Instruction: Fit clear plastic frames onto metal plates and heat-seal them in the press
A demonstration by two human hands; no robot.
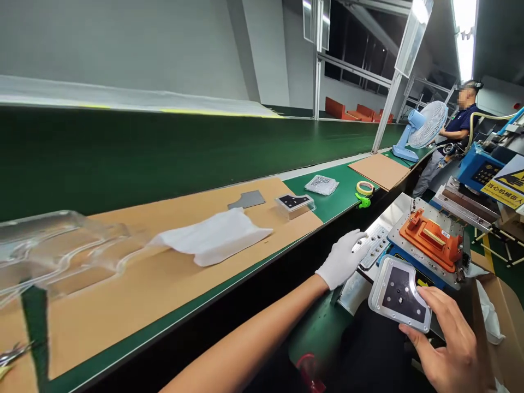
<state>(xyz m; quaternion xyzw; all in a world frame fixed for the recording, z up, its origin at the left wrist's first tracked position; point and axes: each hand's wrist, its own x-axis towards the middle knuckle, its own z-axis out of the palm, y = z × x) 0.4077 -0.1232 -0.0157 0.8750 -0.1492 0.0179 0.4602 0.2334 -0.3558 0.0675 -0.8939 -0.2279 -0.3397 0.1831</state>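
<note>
My left hand [343,258], in a white glove, rests near a metal strip with round buttons [374,246] at the machine's near side; its fingertips touch or nearly touch the strip. My bare right hand [448,333] grips the lower right edge of a silvery, frame-like part with a dark, notched plate [403,295] inside it. Small light dots mark the dark plate. Behind it, an orange fixture [430,240] sits on the machine's metal plate [395,229]. A similar dark plate in a clear tray [295,204] lies on the cardboard.
On the cardboard [164,295] are a white cloth [216,236], a grey piece [248,200] and clear plastic trays [82,251]. Yellow tape [364,188], a stack of patterned pieces [321,184] and a blue fan [426,125] stand beyond. A person [460,123] is at back right.
</note>
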